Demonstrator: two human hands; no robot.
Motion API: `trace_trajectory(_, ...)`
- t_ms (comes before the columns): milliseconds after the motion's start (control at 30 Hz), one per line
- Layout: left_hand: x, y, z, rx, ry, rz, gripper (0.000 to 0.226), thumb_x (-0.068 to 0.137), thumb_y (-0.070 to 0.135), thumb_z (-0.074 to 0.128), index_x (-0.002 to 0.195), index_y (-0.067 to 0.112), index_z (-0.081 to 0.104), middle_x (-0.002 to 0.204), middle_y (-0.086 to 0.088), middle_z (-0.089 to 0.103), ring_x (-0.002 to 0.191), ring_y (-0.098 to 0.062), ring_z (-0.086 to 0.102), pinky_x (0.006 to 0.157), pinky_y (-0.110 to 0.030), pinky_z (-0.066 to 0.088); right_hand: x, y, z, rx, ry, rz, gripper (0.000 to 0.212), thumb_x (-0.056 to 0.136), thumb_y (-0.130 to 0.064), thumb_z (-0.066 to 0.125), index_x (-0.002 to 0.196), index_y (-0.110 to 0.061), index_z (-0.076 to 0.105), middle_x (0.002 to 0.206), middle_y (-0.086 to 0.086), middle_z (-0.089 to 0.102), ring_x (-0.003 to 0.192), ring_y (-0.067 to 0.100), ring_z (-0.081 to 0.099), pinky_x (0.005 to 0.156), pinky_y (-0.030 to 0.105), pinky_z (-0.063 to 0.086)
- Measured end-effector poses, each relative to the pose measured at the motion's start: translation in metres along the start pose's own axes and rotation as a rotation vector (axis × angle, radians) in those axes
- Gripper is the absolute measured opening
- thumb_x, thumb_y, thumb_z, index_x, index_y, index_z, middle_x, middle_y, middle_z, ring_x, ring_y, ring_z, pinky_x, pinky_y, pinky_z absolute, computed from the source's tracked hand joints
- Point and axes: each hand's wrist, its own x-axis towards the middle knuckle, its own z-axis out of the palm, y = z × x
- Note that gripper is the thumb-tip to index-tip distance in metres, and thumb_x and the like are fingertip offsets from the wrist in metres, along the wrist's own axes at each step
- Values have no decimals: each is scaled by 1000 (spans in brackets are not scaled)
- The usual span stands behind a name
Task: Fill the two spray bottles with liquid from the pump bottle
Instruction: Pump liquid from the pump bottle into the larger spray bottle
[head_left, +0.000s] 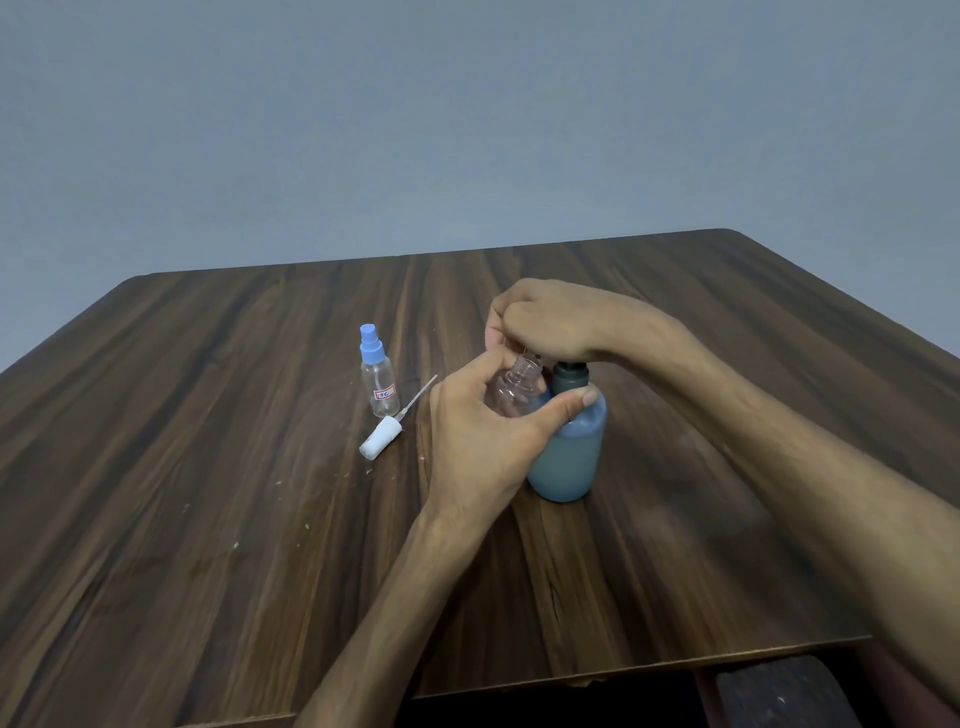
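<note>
My left hand (483, 415) is wrapped around the open bottle (517, 392), holding its mouth right under the pump (569, 436) spout so nothing spills. Right hand (550, 322) is curled over the pump head, pressing it, I'd guess. The capped bottle (379, 376) and loose sprayer (387, 436) sit off to the left on the table (208, 467) — out of the way.

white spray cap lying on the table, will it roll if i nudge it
The white cylindrical spray cap lies on its side on the wooden table, so it would probably roll, likely in an arc since its thin dip tube trails out. It looks light, so it should shift easily.
</note>
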Motion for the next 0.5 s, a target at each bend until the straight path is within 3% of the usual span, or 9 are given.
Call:
trace_trajectory(100,0,1,1,-14,11,-27,38,68,37,97,79,12,71,73,-1,71,69,-15,66,63,-42,56,0,-1,3,-30,-17,28,37,95,-5,39,108,8,72,74,10,67,77,26,60,79,45,53)
trace_trajectory(233,0,-2,0,-3,8,-14,37,70,38,97,79,14,70,74,-3,72,71,-25,70,65,-51,58,0,-2,-2,-16,40,-15,34,97,-7,39,98,-8,74,88,10,75,82,23,65,78,37,54)
trace_trajectory(367,0,-2,1,-27,-5,-31,36,71,34,98,83,10,74,77,-5,74,77,-30,73,69,-53,59,1,0,5,-36,3,15,35,97,-5,37,105,0,71,72,5,64,76,25,59,75,36,48)
trace_trajectory(500,-1,-2,0,-16,-1,-8,36,72,35,97,82,11,73,78,-3,76,76,-27,74,68,-53,60,-1,-2,-1,-7,31,-24,34,98,-5,39,102,-6,73,82,6,70,77,21,63,70,32,48)
